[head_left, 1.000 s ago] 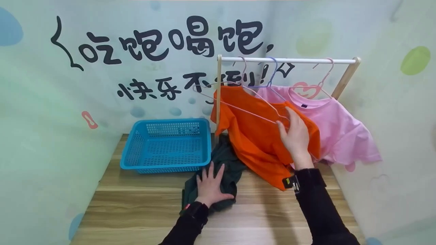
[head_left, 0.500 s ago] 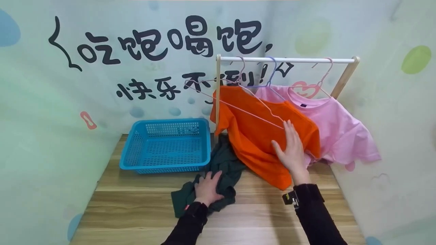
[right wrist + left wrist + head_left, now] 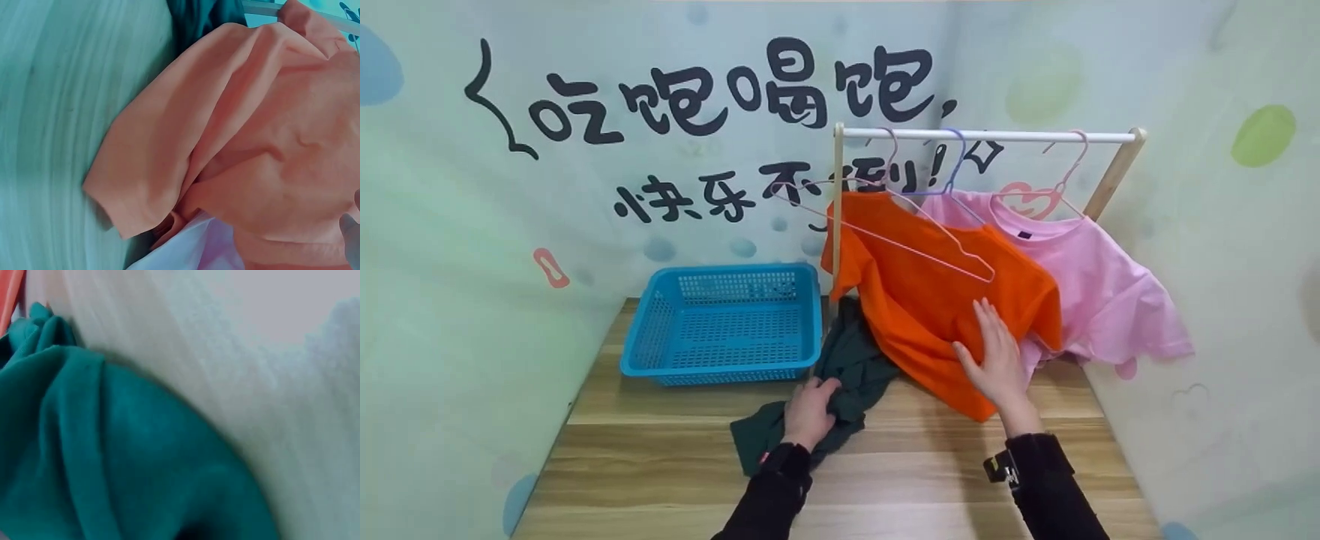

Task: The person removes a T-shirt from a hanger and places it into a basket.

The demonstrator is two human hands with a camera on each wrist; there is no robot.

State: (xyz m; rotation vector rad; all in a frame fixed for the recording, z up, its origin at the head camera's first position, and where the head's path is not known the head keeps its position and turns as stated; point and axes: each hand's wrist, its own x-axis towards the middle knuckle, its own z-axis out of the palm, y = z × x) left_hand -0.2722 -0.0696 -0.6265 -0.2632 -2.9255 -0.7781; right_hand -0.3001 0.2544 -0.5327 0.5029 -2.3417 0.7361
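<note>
Left hand gripping dark green garment on table beside blue basket, right hand straight-fingered near orange shirt; seemingly a gathering step, next calling for both hands to spread the garment.

A: head cam's bright and even, just a soft shadow streak on the wooden tabletop
B: yeah but left wrist's mushy, dark green garment blurry, white glare top right. right wrist's teal-tinted, orange T-shirt looks washed out
</note>
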